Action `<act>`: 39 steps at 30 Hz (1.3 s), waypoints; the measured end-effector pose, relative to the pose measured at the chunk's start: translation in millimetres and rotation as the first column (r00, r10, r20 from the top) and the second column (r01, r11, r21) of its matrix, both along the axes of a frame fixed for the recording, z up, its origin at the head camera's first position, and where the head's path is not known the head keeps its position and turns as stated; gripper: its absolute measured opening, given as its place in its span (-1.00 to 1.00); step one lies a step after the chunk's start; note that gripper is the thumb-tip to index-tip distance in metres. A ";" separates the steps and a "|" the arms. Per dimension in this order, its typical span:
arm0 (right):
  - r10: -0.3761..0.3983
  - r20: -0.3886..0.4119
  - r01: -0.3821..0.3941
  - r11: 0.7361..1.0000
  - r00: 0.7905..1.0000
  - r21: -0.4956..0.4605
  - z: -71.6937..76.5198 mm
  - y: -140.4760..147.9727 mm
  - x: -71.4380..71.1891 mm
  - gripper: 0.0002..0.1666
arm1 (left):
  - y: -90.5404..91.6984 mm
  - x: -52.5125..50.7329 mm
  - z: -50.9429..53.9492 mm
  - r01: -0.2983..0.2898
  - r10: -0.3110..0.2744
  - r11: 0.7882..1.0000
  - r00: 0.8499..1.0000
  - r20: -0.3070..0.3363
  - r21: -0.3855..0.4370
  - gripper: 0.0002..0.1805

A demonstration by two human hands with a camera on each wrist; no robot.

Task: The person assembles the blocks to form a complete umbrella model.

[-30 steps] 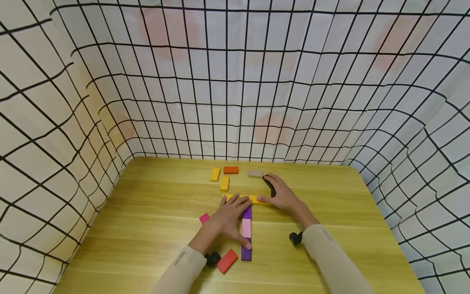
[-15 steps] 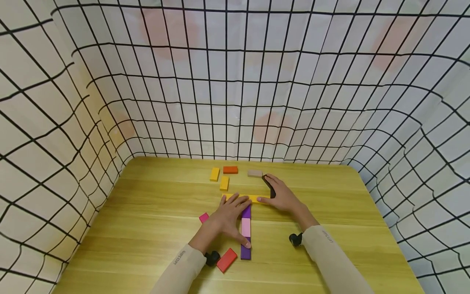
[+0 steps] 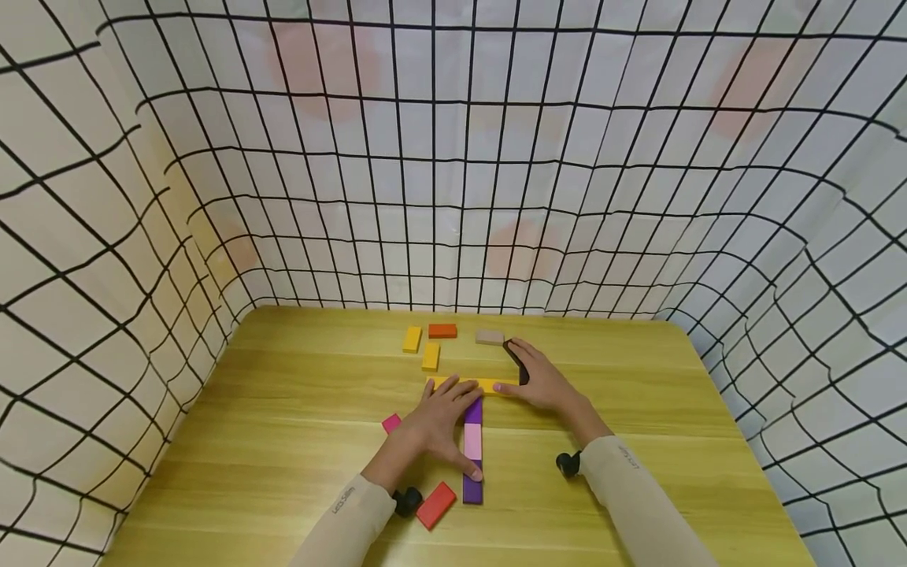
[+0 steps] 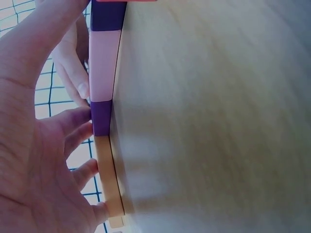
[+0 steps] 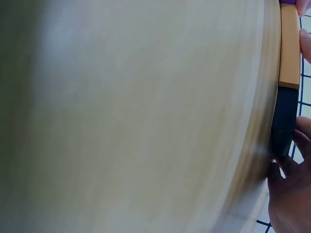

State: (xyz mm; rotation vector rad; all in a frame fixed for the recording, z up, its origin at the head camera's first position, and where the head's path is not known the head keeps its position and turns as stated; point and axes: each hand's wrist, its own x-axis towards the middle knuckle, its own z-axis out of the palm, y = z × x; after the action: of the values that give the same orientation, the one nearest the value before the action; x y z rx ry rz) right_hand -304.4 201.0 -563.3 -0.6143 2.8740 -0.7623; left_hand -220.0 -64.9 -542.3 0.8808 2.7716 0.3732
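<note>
Flat coloured blocks form a T shape on the table in the head view. Its upright is a purple block (image 3: 473,410), a pink block (image 3: 472,441) and another purple block (image 3: 472,494). Yellow blocks (image 3: 487,386) make the crossbar, partly covered by fingers. My left hand (image 3: 434,423) spreads over the T, fingertips resting on the crossbar and its junction, thumb on the nearest purple block. At the crossbar's right end, my right hand (image 3: 544,383) holds a slanted black block (image 5: 285,121) between fingers and thumb; the thumb also touches the yellow crossbar.
Behind the T lie two yellow blocks (image 3: 431,357), an orange block (image 3: 442,331) and a beige block (image 3: 490,337). A red block (image 3: 435,505) and a magenta block (image 3: 391,424) lie to the left. Black grid netting (image 3: 453,205) surrounds the wooden table (image 3: 298,441).
</note>
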 end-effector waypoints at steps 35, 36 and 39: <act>-0.021 0.043 0.023 0.999 0.999 -0.031 -2.2 -2.1 1.0 0.26 | -9.0 1.6 3.4 0.052 -0.051 0.997 0.998 -0.028 0.048 0.45; -0.022 0.042 0.023 0.999 0.999 -0.031 -2.6 -1.9 0.6 0.26 | -10.7 0.5 6.3 0.052 -0.051 0.997 0.998 -0.022 0.065 0.44; -0.029 0.053 0.031 0.999 0.998 -0.021 -3.6 -1.5 -0.6 0.27 | -17.8 -5.3 13.4 0.040 -0.039 0.992 0.999 -0.012 0.118 0.37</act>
State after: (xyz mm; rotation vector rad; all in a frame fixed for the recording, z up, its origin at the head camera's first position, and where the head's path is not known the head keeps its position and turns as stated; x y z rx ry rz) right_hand -305.0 199.5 -566.8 -0.5463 2.8365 -0.8032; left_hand -225.3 -82.8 -529.0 0.9648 2.7606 0.5316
